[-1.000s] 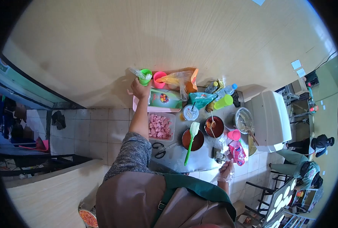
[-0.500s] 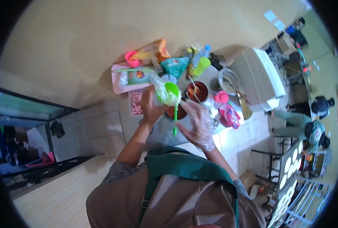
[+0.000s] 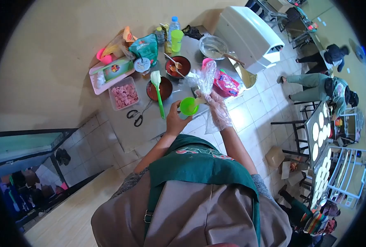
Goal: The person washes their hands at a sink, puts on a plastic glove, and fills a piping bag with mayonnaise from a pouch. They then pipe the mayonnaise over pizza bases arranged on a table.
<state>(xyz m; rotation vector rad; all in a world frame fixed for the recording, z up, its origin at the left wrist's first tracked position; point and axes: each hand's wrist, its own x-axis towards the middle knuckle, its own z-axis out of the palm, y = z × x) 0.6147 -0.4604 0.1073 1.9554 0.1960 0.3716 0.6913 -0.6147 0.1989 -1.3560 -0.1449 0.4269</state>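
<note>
My left hand (image 3: 177,122) is closed around a small green cup (image 3: 189,107), its mouth tilted towards me. Just to its right, my right hand (image 3: 218,111), in a clear plastic glove, grips a clear plastic bag (image 3: 209,76) whose loose part rises above the fingers. Something pale shows in the bag near the cup's rim; its shape is hard to make out. Beyond my left hand, a spatula (image 3: 159,96) with a green handle and whitish head lies across a bowl of red sauce (image 3: 165,89). Black-handled scissors (image 3: 137,119) lie to the left.
A tub of pink pieces (image 3: 124,96) and a pink tray (image 3: 96,84) stand at the left. Behind are another sauce bowl (image 3: 183,64), a teal pouch (image 3: 146,47) and a mixing bowl (image 3: 212,46). A large white appliance (image 3: 249,37) stands right. Other people work farther off.
The spatula has gone from the cup to lying over the sauce bowl. The plastic bag has been drawn up out of the cup into my right hand, and my view has shifted.
</note>
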